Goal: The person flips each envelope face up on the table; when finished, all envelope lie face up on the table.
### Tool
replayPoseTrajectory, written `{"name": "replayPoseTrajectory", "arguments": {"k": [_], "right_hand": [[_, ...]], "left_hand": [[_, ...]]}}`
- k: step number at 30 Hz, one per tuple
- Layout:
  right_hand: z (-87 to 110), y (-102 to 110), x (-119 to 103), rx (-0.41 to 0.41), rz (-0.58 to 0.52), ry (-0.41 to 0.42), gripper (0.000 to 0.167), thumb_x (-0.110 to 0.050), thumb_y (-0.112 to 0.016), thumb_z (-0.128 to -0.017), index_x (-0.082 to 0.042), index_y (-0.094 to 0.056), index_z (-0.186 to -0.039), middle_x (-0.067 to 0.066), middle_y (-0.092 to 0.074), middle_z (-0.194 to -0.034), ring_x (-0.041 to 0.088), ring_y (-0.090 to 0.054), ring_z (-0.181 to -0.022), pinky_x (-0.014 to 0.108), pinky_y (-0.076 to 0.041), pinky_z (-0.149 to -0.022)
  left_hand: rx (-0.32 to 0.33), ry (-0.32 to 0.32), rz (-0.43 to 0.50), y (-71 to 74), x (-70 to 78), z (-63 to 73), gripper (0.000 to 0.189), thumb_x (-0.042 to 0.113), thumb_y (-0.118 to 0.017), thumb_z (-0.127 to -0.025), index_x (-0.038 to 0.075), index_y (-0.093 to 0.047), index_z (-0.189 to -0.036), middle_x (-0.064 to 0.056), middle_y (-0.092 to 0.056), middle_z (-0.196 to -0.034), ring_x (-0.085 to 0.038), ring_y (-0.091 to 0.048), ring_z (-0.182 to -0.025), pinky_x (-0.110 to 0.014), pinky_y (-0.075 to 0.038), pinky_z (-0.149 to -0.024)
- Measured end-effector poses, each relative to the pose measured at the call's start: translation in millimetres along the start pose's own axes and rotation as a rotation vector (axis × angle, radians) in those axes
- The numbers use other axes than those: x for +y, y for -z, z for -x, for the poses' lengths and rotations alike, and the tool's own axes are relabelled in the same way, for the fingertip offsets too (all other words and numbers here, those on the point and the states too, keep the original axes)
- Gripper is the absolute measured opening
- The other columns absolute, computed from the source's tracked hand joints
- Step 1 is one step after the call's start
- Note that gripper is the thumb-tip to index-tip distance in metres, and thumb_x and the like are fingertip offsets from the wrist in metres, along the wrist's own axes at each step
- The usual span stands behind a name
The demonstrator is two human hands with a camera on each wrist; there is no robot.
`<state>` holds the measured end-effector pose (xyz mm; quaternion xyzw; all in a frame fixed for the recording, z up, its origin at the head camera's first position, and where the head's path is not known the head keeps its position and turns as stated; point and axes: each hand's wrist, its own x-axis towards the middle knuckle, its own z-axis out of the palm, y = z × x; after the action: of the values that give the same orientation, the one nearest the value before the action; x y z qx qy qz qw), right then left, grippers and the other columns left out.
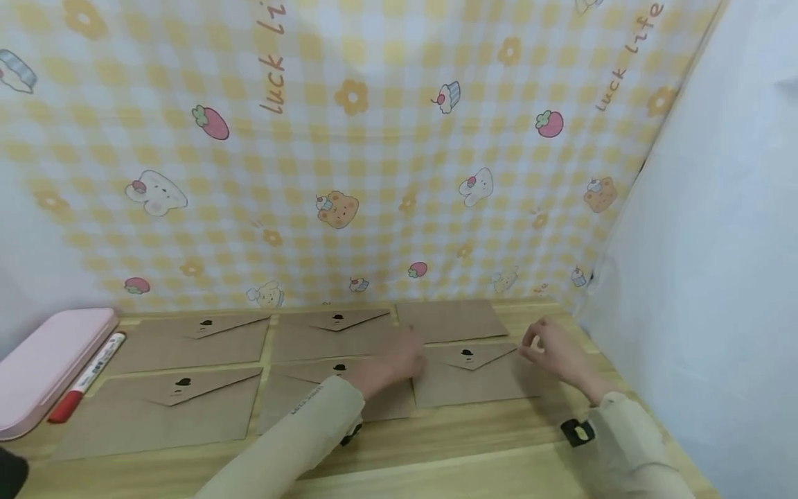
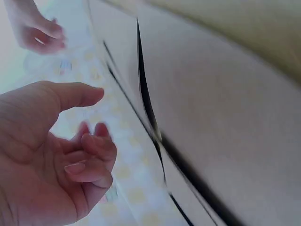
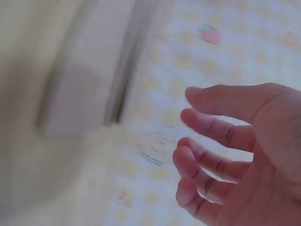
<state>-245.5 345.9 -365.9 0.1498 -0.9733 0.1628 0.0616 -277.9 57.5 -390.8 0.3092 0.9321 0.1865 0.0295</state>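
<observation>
My left hand [image 1: 394, 362] hovers over the inner edges of the front middle envelope [image 1: 288, 391] and the front right envelope [image 1: 476, 388]. In the left wrist view, that hand's fingers [image 2: 96, 150] curl loosely, thumb apart, with nothing in them. Beside the front right envelope's right corner is my right hand [image 1: 561, 352]. Its fingers [image 3: 188, 160] bend softly around empty air in the right wrist view. Both front envelopes are brown paper, with a pointed flap and a small black hat print. Behind them lie the back middle envelope [image 1: 312, 345] and the flapless-looking back right envelope [image 1: 451, 322].
Two more brown envelopes, one at the back left [image 1: 181, 350] and one at the front left [image 1: 156, 426], lie on the wooden table [image 1: 474, 461]. A red-capped marker [image 1: 87, 378] rests by a pink case [image 1: 56, 360]. A checked cloth [image 1: 386, 152] hangs behind; a white wall [image 1: 717, 277] borders the right.
</observation>
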Motion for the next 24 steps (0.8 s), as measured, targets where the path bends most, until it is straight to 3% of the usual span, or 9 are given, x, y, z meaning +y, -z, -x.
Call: {"name": "replayPoseTrajectory", "arguments": {"k": [3,5,9,13,19,22,24], "right_hand": [[-6.9,15.2,1.9,0.024,0.021,0.047,0.011,-0.009,-0.069,-0.082,-0.01,-0.061,-0.075,0.015,-0.058,-0.094,0.03,-0.056,-0.08,0.044,-0.049,-0.068],[-13.5,18.0,3.7,-0.008,0.044,0.071,0.009,-0.011,-0.069,-0.083,-0.011,-0.061,-0.078,0.014,-0.06,-0.096,0.032,-0.057,-0.085,0.046,-0.048,-0.072],[-29.0,12.1,3.8,-0.103,0.054,0.077,0.011,-0.013,-0.068,-0.083,-0.005,-0.064,-0.091,0.014,-0.061,-0.102,0.036,-0.057,-0.095,0.05,-0.046,-0.081],[-50.8,2.0,-1.4,-0.189,0.041,0.091,0.029,-0.011,-0.069,-0.082,0.002,-0.062,-0.106,0.019,-0.059,-0.111,0.04,-0.055,-0.103,0.05,-0.044,-0.085],[-82.9,-10.2,-1.1,-0.309,-0.037,0.062,0.048,-0.006,-0.067,-0.083,0.005,-0.05,-0.126,0.026,-0.047,-0.129,0.044,-0.043,-0.118,0.054,-0.038,-0.093],[-95.9,-15.4,0.9,-0.361,-0.04,-0.003,0.058,-0.009,-0.068,-0.082,0.002,-0.044,-0.134,0.025,-0.043,-0.135,0.044,-0.04,-0.121,0.055,-0.037,-0.094],[-103.2,-18.9,1.4,-0.401,-0.039,-0.048,0.065,-0.012,-0.07,-0.081,-0.001,-0.041,-0.137,0.024,-0.04,-0.138,0.043,-0.037,-0.124,0.055,-0.036,-0.095]], "left_hand": [[0.051,0.054,0.049,8.6,-14.9,-4.2,0.04,0.007,-0.053,-0.09,-0.017,-0.044,-0.121,-0.027,-0.058,-0.106,-0.022,-0.054,-0.067,-0.034,-0.049,-0.064],[0.041,0.089,0.077,13.4,-23.4,-6.6,0.043,0.008,-0.05,-0.091,-0.015,-0.037,-0.126,-0.026,-0.057,-0.105,-0.023,-0.054,-0.067,-0.036,-0.048,-0.064],[0.02,0.059,0.045,18.7,-34.3,-14.2,0.029,0.011,-0.055,-0.09,-0.004,-0.045,-0.112,-0.016,-0.054,-0.096,-0.027,-0.053,-0.083,-0.037,-0.046,-0.071],[-0.036,0.032,0.037,19.5,-40.8,-24.6,0.033,0.015,-0.061,-0.088,-0.002,-0.046,-0.112,-0.014,-0.048,-0.107,-0.028,-0.045,-0.1,-0.039,-0.042,-0.082],[-0.127,0.028,0.033,19.0,-48.4,-41.8,0.037,0.021,-0.069,-0.083,0.002,-0.049,-0.108,-0.007,-0.043,-0.1,-0.021,-0.042,-0.092,-0.034,-0.042,-0.077],[-0.151,0.025,0.033,17.8,-50.4,-51.5,0.039,0.023,-0.071,-0.081,0.003,-0.049,-0.106,-0.007,-0.045,-0.099,-0.021,-0.044,-0.089,-0.034,-0.043,-0.075],[-0.175,0.02,0.019,16.7,-50.5,-58.0,0.046,0.025,-0.072,-0.08,0.003,-0.049,-0.113,-0.008,-0.047,-0.107,-0.021,-0.047,-0.096,-0.033,-0.044,-0.08]]}}
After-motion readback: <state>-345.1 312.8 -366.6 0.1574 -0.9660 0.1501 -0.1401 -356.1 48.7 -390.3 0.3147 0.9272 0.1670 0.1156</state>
